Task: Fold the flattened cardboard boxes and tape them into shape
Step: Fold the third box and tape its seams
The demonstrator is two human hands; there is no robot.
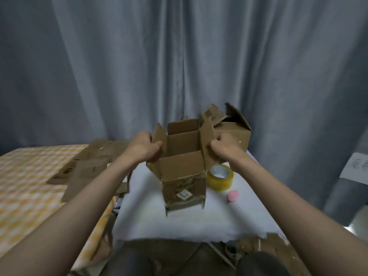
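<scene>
Head view: upright cardboard box (184, 176) stands on the white table (179, 222), dead centre between both hands.
Left hand (144, 146) grips the left flap, right hand (227, 145) grips the right flap; open top faces up, tape roll (220, 177) nearer the right.

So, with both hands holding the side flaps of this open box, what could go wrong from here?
1. The box carries old torn tape on its front, so the worn board may tear or fold crookedly where the left hand and right hand grip its flaps.
2. The tape roll and pink round object lie close beside it; a swinging box could knock them.
</scene>
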